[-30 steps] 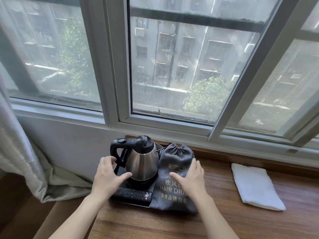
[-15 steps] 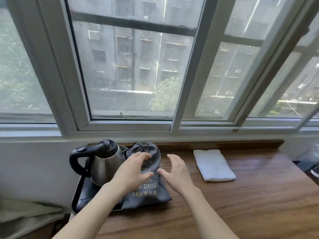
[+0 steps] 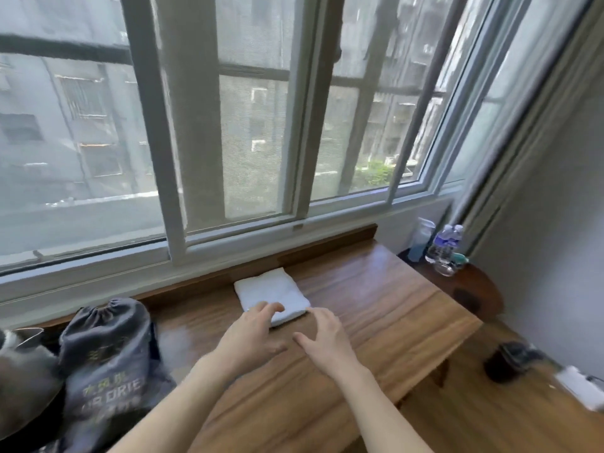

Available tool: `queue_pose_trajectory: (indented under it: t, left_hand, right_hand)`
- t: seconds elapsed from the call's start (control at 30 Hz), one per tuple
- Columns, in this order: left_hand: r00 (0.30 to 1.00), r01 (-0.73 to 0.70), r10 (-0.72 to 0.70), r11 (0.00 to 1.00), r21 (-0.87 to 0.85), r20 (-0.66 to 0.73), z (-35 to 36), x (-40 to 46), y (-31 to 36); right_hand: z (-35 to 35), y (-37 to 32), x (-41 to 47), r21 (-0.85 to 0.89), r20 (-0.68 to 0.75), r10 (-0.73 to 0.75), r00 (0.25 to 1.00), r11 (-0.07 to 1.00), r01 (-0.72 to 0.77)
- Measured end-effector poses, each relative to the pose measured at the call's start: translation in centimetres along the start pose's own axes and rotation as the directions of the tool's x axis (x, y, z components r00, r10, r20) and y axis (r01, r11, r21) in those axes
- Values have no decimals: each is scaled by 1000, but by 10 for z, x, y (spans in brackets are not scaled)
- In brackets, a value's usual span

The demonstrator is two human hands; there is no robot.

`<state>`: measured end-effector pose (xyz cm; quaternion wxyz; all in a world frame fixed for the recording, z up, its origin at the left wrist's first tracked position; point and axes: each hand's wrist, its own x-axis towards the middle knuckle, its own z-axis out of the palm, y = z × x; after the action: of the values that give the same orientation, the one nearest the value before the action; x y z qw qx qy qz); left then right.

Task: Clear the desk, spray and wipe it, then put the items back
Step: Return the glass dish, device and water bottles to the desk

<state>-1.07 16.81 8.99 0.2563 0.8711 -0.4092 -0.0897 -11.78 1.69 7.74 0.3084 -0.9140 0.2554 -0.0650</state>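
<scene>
Head view, the only one on offer. Both hands were out over the wooden desk (image 3: 385,308), fingers loosely spread and holding nothing. The left hand (image 3: 251,335) had its fingertips over the near edge of the folded white towel (image 3: 271,294), touching or just short of it; the blur left that unclear. The right hand (image 3: 322,338) hovered at the towel's five o'clock, just beside its corner.

The towel lay at the desk's twelve o'clock edge, hard against the wooden ledge under the window (image 3: 228,125). At eight o'clock sat the grey hair dryer bag (image 3: 104,351), and beyond it, at nine o'clock and cut off by the frame, the kettle (image 3: 19,371).

The risk from here, as a judgement: a one-sided grab could have let the towel unfold and trail across the wood, and with the bag and kettle on the desk the clearing looked unfinished, so spraying at that point would have wetted them.

Off at two o'clock a lower dark side table (image 3: 470,289) carried water bottles (image 3: 444,245) and a clear plastic container (image 3: 423,238), well apart from the hands. At four o'clock on the floor were a dark object (image 3: 510,358) and a white one (image 3: 578,385), too blurred to name. Nothing stood between hands and towel.
</scene>
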Motion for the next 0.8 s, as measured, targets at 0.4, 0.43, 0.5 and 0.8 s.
queue_pose_trajectory:
  t: [0.4, 0.43, 0.5, 0.8]
  left_hand:
    - [992, -78, 82, 996, -43, 100, 119, 121, 168]
    - [991, -77, 82, 996, -50, 110, 128, 129, 176]
    - [986, -83, 90, 995, -57, 140, 149, 147, 195]
    - [920, -71, 68, 997, -6, 387, 230, 238, 234]
  right_hand:
    - [-141, 191, 16, 8, -72, 112, 991, 994, -112]
    - [-148, 202, 16, 8, -72, 126, 989, 992, -126]
    - [-163, 228, 20, 19, -58, 166, 984, 986, -165]
    - [-200, 326, 61, -4, 49, 316, 947, 949, -316]
